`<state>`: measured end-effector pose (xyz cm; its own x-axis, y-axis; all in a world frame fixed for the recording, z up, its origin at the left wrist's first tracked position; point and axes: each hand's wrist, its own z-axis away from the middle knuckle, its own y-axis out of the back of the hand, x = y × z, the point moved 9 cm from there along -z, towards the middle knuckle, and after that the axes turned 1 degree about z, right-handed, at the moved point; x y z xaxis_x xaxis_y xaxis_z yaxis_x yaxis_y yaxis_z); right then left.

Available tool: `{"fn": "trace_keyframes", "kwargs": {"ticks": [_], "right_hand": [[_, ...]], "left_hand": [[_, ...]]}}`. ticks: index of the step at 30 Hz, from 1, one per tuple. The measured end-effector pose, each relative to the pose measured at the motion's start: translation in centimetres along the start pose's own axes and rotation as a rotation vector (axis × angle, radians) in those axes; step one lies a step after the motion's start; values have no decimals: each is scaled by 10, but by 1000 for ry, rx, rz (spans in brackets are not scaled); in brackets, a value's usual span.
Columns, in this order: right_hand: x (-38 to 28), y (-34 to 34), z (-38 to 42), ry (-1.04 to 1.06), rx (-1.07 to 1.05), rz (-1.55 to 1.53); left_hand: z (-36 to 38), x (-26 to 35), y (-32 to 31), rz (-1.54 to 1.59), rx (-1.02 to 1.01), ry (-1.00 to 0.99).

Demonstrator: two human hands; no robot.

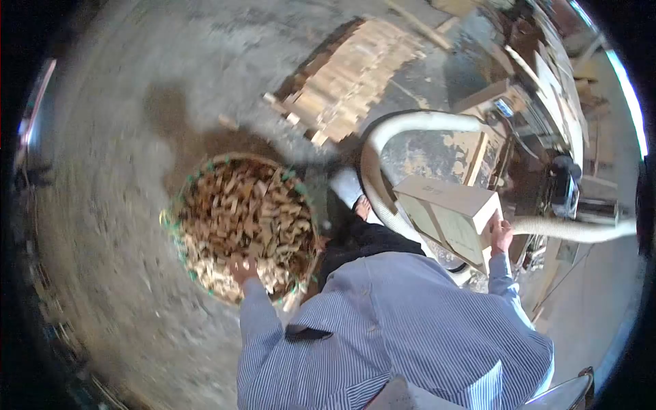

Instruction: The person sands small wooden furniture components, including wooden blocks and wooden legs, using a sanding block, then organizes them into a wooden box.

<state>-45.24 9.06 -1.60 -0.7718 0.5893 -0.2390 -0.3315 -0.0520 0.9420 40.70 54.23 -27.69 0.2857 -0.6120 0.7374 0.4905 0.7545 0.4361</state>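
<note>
A round basket (179, 222) with green bits along its rim is full of small wood blocks (253, 205). My left hand (242, 268) rests on the paler blocks near the basket's close side, fingers spread; no block shows clearly in its grip. On my other side is a cardboard box (447, 193) with a strip of tape down its side. My right hand (502, 236) grips the box's right end by its edge. What the box contains is hidden.
A pale flexible hose (383, 147) curves around behind the box, and another ribbed hose length (574, 230) runs right. Rows of wood pieces (348, 82) lie on the concrete floor (109, 184). Machinery and boards (547, 89) crowd the right side. My foot (362, 207) is beside the hose.
</note>
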Motion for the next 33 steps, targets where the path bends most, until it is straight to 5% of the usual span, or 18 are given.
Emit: {"fn": "trace_keyframes", "kwargs": {"ticks": [1, 2, 4, 9, 11, 14, 16, 19, 20, 23, 25, 27, 33], "right_hand": [[-5, 0, 6, 44, -20, -8], [-4, 1, 8, -11, -22, 28], [-6, 2, 14, -97, -80, 48], [32, 11, 17, -92, 135, -193], [67, 12, 16, -91, 237, -181], [114, -9, 10, -242, 77, -500], [116, 14, 24, -307, 241, -371], [118, 16, 34, -445, 410, -296], [120, 9, 38, -475, 446, -367], [126, 28, 64, -585, 507, -318], [133, 36, 78, -631, 563, -299], [146, 47, 98, -700, 662, -215], [179, 69, 138, -800, 826, -126]], "left_hand": [[36, 37, 0, -89, 10, -21], [45, 61, 3, -838, 22, -37], [69, 92, -11, -981, 19, -9], [87, 152, -83, -977, -75, -348], [88, 170, -123, -918, -87, -603], [45, 147, -198, -1161, -323, -1049], [24, 159, -237, -960, -372, -799], [64, 231, -308, -819, -452, -768], [-50, 158, -331, -586, -508, -773], [-49, 206, -386, -1013, -731, -932], [-25, 249, -421, -961, -699, -990], [-19, 283, -434, -1005, -680, -773], [-32, 345, -514, -1047, -667, -1008]]}}
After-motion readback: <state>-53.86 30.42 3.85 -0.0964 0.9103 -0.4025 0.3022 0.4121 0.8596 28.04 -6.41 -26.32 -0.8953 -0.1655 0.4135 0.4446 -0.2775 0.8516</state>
